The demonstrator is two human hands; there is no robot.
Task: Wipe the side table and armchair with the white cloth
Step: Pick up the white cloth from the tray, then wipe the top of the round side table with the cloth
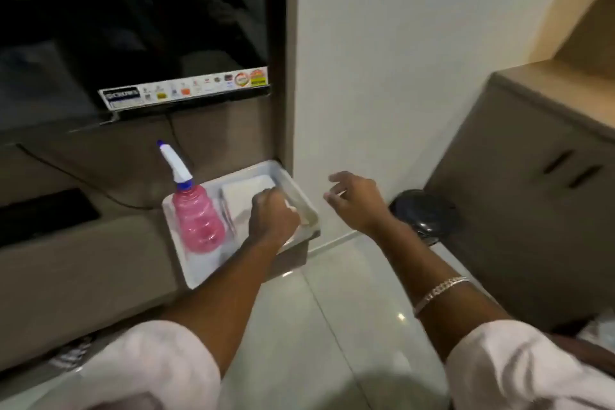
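You're at the pickup step: your left hand (273, 215) closes its grip on the white cloth (244, 198) in the tray (199, 273) at centre frame, your right hand (356, 201) hangs open, so next lift the cloth clear.

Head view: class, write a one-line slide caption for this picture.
Left hand closes on the white cloth in a tray beside a pink spray bottle; right hand hovers open.

We see a low grey-brown ledge (83, 263) bearing a white tray (196, 271); on the tray rest a pink spray bottle (198, 220) and a folded white cloth (244, 198).
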